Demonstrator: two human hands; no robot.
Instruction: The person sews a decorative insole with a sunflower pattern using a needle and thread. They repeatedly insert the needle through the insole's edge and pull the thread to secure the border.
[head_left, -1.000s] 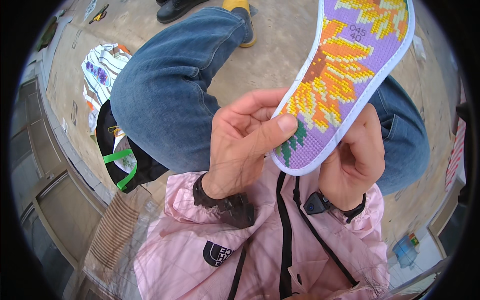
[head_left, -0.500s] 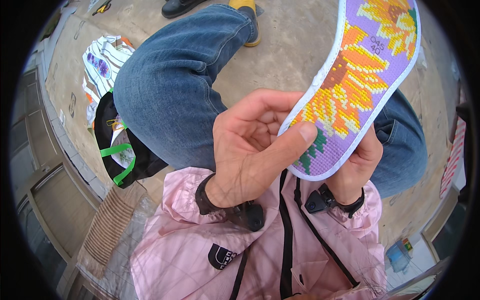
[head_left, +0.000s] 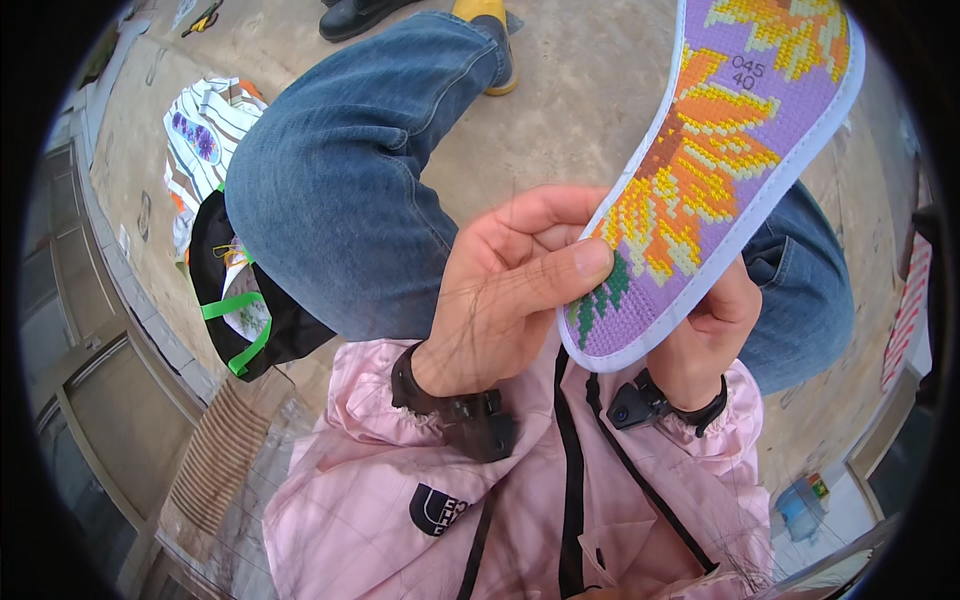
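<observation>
An embroidered insole (head_left: 690, 190) with yellow and orange sunflowers on purple, green leaves and a white bound edge is held up in front of me, rising to the upper right. My left hand (head_left: 510, 285) pinches its lower left edge, thumb on the stitched face beside the green leaf and fingers behind. Behind the lower right edge is my right hand (head_left: 712, 325), its fingers curled. The insole hides those fingertips, so what they grip cannot be made out. Black bands with small devices circle both wrists below pink cuffs.
My jeans-covered leg (head_left: 340, 180) is bent at left. Beside it lie a black bag (head_left: 212, 250) with green handles and a striped cloth (head_left: 205, 110) bearing a purple-patterned insole. Yellow-handled scissors (head_left: 203, 20) and dark shoes (head_left: 365, 15) lie farther off.
The insole has turned slightly, its upper part shifting right and its lower tip dropping a little. My left thumb has slid toward the left edge, while the right hand stays behind the insole.
</observation>
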